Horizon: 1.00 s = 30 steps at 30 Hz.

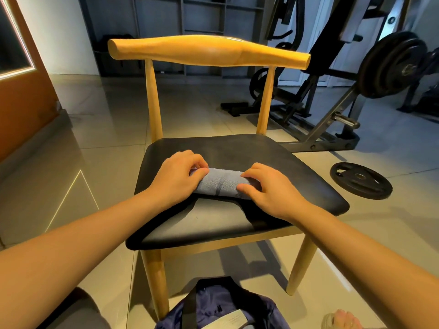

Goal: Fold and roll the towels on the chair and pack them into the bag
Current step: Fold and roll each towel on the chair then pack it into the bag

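A grey-blue towel (221, 182), rolled into a short cylinder, lies across the middle of the black seat of a wooden chair (308, 186). My left hand (178, 176) grips the roll's left end, fingers curled over its top. My right hand (268, 188) holds the right end, thumb on the near side and fingers over the far side. A dark blue bag (221, 307) with a black strap sits on the floor right below the chair's front edge, its mouth open towards me, with something pale lying inside.
A black weight plate (361, 180) lies on the tiled floor right of the chair. A weight bench and rack with loaded plates (389, 65) stand behind on the right. An orange door (21, 103) is at the left. My foot (342, 320) shows at bottom right.
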Each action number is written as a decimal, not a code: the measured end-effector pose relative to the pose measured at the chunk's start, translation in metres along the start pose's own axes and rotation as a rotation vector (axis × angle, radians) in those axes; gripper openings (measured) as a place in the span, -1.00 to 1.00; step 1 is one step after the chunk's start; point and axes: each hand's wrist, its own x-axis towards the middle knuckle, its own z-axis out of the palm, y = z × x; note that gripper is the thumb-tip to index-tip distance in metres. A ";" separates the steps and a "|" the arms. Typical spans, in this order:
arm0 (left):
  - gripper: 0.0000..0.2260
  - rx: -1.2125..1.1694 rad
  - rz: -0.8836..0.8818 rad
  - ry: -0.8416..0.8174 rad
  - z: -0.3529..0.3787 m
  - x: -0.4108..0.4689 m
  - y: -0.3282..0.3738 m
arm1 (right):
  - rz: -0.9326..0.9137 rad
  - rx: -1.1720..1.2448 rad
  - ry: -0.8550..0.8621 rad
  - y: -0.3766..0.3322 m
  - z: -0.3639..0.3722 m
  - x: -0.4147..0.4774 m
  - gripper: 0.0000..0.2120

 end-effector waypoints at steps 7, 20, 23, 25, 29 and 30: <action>-0.53 -0.122 0.038 -0.175 0.013 0.007 -0.011 | 0.119 0.105 -0.095 0.009 0.000 0.022 -0.65; -0.58 0.050 -0.244 -0.387 0.016 0.044 -0.012 | 0.067 0.246 -0.113 0.005 0.002 0.049 -0.71; -0.51 0.104 -0.277 -0.396 0.017 0.051 -0.008 | 0.112 0.245 -0.108 0.008 0.009 0.056 -0.67; -0.50 0.055 -0.326 -0.429 0.018 0.056 -0.008 | 0.141 0.231 -0.116 0.010 0.013 0.060 -0.68; -0.37 0.160 -0.334 -0.468 0.020 0.061 -0.007 | 0.189 0.240 -0.163 0.011 0.012 0.065 -0.71; -0.34 0.217 -0.301 -0.464 0.019 0.061 -0.006 | 0.195 0.246 -0.173 0.011 0.011 0.065 -0.71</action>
